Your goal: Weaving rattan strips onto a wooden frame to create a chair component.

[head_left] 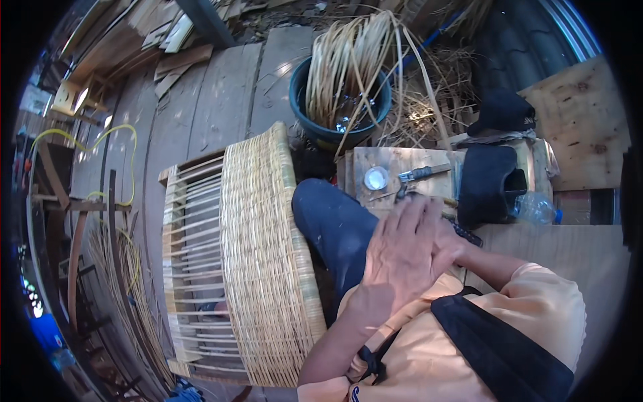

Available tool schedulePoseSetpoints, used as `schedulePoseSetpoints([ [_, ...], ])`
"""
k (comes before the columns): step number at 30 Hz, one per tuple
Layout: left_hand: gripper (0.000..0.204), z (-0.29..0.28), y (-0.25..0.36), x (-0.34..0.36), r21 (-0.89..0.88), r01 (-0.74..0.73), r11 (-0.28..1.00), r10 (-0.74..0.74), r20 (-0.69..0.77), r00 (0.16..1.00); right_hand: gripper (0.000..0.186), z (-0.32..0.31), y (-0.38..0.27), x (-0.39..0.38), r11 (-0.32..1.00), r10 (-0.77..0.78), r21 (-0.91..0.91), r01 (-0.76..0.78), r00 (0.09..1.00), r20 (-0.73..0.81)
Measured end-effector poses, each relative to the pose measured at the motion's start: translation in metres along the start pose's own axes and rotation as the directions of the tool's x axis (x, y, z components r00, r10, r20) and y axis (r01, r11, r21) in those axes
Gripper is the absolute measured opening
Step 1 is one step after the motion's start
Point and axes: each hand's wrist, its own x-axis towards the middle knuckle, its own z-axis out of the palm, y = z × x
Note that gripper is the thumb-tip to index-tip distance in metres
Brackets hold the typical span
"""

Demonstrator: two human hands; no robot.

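Observation:
In front of my body my hands are together. My left hand (396,258) lies across my right hand (445,249), its fingers stretched out over it. My right hand's fingers are mostly hidden underneath. No object shows between the two. Left of my knee stands a wooden frame (171,268) with a partly woven seat (264,261); bare strands span its left part and tight weave covers the right. Just beyond my hands is a wooden board (375,157) carrying a small white round container (376,177) and a metal-headed tool (425,173).
A dark bucket (301,120) with long pale strips (348,60) stands ahead. A black cap (502,110), a black open holder (485,184) and a clear bottle (534,209) are on the right. A yellow cord (134,157) and long sticks (127,288) lie left.

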Motion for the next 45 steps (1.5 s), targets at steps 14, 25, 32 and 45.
schedulePoseSetpoints([
  [14,0.033,0.026,-0.080,-0.127,-0.008,0.627,0.779,-0.618,0.162,0.769,0.021,-0.045,-0.065,0.169,0.587,0.103,0.810,0.023,0.989,-0.103],
  [25,0.030,0.037,-0.089,-0.150,-0.196,0.703,0.684,-0.696,0.115,0.709,0.018,-0.032,-0.064,0.249,0.279,0.297,0.912,-0.300,0.930,0.216],
  [32,0.026,0.036,-0.089,-0.145,-0.229,0.713,0.663,-0.713,0.101,0.694,0.029,-0.049,-0.017,0.263,0.913,0.309,0.398,-0.090,0.789,-0.531],
  [45,0.026,0.030,-0.088,-0.140,-0.254,0.722,0.644,-0.721,0.116,0.683,0.013,-0.073,-0.030,0.226,0.999,-0.040,0.006,0.050,0.859,-0.511],
])
